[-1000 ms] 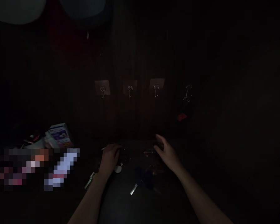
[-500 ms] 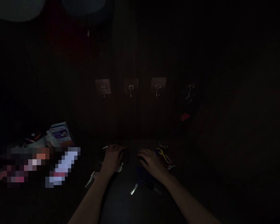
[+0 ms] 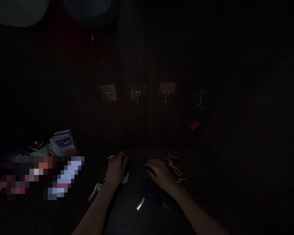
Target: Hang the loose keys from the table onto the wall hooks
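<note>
Bench inventory, dim light, near to far. A dark bench (image 3: 127,217) carries the items, most of them towards its far edge. A metal key with a dark blue head (image 3: 147,195) lies nearest, between the forearms. Left hand (image 3: 116,169): fingers curled downward, grip closed, beside a dark, indistinct object (image 3: 131,167); whether it is clamped on anything cannot be told. A small white round piece (image 3: 124,179) sits just under its heel, and a second metal key (image 3: 95,192) lies just outside the wrist. Right hand (image 3: 161,174): palm down, fingers together, grip resting on or just above something dark; any hold cannot be told. A tangle of yellow cord with small metal pieces (image 3: 173,166) lies just beyond its fingers. Risk: with the items bunched so closely, a careless sweep of either hand could knock a key off the bench, or snag the cord, and the poor light could cause a wrong pick. Container: a printed carton (image 3: 65,143) stands far left, beyond a pixelated patch (image 3: 42,176); its contents are not visible. Farthest, on a dark wall (image 3: 137,55), are three metal hooks on pale adhesive pads (image 3: 137,93), a fainter fourth hook (image 3: 203,98), and a small red tag (image 3: 195,125) below that one.
</note>
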A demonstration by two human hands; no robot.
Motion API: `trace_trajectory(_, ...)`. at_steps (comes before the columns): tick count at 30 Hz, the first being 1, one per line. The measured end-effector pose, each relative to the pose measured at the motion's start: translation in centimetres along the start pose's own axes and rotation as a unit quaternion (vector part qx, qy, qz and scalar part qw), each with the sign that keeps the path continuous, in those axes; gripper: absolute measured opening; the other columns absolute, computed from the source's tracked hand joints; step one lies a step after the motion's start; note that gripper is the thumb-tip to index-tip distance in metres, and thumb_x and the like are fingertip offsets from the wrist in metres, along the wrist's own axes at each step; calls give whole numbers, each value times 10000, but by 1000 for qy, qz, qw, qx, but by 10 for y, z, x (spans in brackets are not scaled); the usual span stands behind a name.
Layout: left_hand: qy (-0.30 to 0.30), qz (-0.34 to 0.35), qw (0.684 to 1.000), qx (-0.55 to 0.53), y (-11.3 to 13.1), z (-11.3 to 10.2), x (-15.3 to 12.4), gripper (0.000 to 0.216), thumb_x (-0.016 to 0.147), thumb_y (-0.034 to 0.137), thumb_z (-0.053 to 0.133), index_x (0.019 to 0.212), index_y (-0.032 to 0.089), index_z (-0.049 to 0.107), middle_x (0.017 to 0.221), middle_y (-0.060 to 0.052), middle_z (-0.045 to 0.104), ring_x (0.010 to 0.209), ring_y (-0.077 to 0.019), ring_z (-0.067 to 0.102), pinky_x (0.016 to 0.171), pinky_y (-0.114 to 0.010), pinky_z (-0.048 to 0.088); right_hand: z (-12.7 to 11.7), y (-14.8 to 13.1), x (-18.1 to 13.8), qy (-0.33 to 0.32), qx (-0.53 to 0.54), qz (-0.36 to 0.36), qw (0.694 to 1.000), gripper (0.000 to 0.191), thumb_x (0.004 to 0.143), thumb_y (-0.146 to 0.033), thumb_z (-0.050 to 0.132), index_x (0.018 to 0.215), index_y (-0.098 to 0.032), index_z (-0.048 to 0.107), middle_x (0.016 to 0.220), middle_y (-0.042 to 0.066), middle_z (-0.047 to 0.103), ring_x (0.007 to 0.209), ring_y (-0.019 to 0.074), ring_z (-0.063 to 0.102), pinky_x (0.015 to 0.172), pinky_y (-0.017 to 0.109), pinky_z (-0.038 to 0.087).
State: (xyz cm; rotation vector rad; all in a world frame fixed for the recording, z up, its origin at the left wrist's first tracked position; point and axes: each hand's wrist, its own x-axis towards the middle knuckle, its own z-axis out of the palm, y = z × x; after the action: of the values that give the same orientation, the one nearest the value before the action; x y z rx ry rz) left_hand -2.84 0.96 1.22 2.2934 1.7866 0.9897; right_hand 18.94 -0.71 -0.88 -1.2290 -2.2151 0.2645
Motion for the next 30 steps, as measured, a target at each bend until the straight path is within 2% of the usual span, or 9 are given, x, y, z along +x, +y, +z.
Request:
trace_trajectory(6,41,-54,985,-160,3,-1,2,192,871,360,418,842,218,544,762,-20,654,740,-198,635,651,-293,456,-5,-2,2,2,20,5,1000,279,833,-152,521,1078,-242,620,1100,60,651,1061,221,562,921,402,416)
trace_trajectory(9,38,-95,960,-259,6,2,2,194,838,386,473,816,208,546,731,0,651,719,-179,638,632,-266,465,-8,-8,4,24,40,18,999,248,852,-174,506,1057,-247,624,1073,50,662,1035,217,569,914,404,412)
trace_trajectory(11,26,-95,949,-298,9,4,1,183,812,383,514,785,204,545,724,8,649,725,-172,636,644,-260,469,-10,-12,4,50,61,29,996,227,867,-194,488,1034,-251,630,1041,43,671,1014,215,574,900,400,415)
trace_trajectory(14,9,-51,957,-287,12,7,-2,151,796,350,554,746,207,553,725,11,637,723,-164,617,677,-271,468,-13,-18,5,93,105,44,989,218,879,-232,463,1003,-260,641,1002,37,682,987,211,585,878,384,429)
trace_trajectory(17,-2,28,969,-247,17,9,-7,114,799,307,572,739,210,566,785,-9,640,779,-175,603,737,-308,466,-14,-22,5,127,161,73,976,229,879,-279,449,987,-255,649,989,39,686,971,208,599,867,363,442)
trace_trajectory(20,-13,89,970,-228,22,10,-12,78,802,269,585,755,209,568,852,-30,637,843,-189,595,769,-334,472,-14,-23,7,124,227,118,959,248,871,-341,448,925,-233,664,932,42,700,921,212,624,824,335,462)
trace_trajectory(26,-10,153,965,-212,31,7,-17,82,846,208,526,778,210,572,919,-51,622,909,-181,589,800,-340,491,-17,-25,10,127,282,194,931,285,811,-437,507,724,-196,633,693,-1,659,725,191,607,670,267,449)
trace_trajectory(30,5,165,964,-210,31,7,-17,93,855,207,513,784,206,575,929,-60,626,930,-185,588,791,-341,500,-17,-25,10,125,305,200,923,287,796,-446,519,710,-191,620,684,-10,635,718,181,584,666,258,427)
